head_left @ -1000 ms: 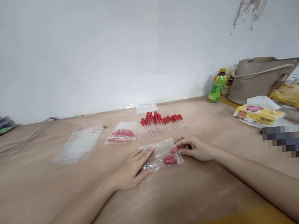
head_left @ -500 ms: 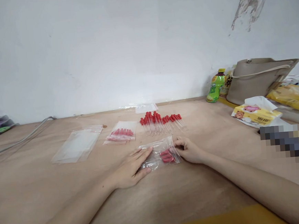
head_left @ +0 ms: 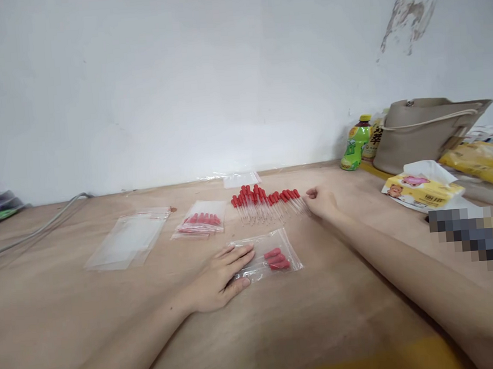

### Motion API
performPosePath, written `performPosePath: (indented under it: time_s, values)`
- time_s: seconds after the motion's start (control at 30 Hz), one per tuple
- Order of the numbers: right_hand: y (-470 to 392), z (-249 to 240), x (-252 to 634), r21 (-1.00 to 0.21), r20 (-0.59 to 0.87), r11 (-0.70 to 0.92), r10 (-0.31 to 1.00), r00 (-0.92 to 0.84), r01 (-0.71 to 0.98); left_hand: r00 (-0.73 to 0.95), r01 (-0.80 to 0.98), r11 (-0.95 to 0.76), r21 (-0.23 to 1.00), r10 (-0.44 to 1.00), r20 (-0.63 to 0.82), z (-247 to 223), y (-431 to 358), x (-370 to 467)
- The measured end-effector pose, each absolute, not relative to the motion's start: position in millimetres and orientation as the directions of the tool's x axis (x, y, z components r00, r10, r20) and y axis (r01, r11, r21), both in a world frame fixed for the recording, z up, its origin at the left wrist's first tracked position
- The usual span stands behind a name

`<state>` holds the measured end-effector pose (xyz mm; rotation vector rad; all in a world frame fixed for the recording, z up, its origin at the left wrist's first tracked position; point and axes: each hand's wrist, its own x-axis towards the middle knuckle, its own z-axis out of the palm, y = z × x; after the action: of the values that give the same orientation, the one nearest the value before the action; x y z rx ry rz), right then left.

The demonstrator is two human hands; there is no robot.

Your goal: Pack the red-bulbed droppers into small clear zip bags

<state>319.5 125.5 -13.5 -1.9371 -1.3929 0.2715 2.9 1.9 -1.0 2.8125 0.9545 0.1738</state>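
My left hand (head_left: pixel 220 278) lies flat with its fingers spread, pressing the left part of a clear zip bag (head_left: pixel 259 270) onto the table. Inside that bag are three droppers with red rubber bulbs (head_left: pixel 277 259). My right hand (head_left: pixel 322 202) is at the right end of a row of loose red-bulbed glass droppers (head_left: pixel 256 201). Its fingers are curled in close beside the thin tips, and what they hold, if anything, is hidden. Left of the row sits a stack of filled zip bags (head_left: pixel 200 219) with red bulbs showing through.
Flat zip bags (head_left: pixel 127 239) lie at the left, and another white bag (head_left: pixel 241 179) is by the wall. A grey cable (head_left: pixel 53 222) runs along the left. On the right stand a green drink bottle (head_left: pixel 356 144), a grey bag (head_left: pixel 422 134) and a tissue pack (head_left: pixel 426 187).
My right hand has let go of the zip bag's right end and moved up and right to the loose droppers. The bag now lies flatter; my left hand has stayed on it.
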Motion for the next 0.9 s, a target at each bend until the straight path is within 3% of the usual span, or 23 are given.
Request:
performPosePath:
  time_s: [0.27, 0.5, 0.7, 0.9]
  values:
    - [158, 2, 308, -0.649, 0.022, -0.292, 0.916, 0.401, 0.703, 0.793, 0.584, -0.787, 0.202, 0.606, 0.069, -2, 2, 3]
    - [150, 3, 311, -0.797, -0.062, -0.257, 0.935, 0.349, 0.547, 0.794, 0.578, -0.788, 0.212, 0.603, 0.079, -1, 1, 4]
    - [126, 2, 318, -0.927, -0.012, -0.121, 0.956, 0.293, 0.356, 0.796, 0.577, -0.789, 0.208, 0.601, 0.073, 0, 1, 4]
    - [69, -21, 291, -0.981, 0.191, 0.178, 0.958, 0.214, 0.079, 0.791, 0.591, -0.784, 0.19, 0.61, 0.056, 1, 1, 4]
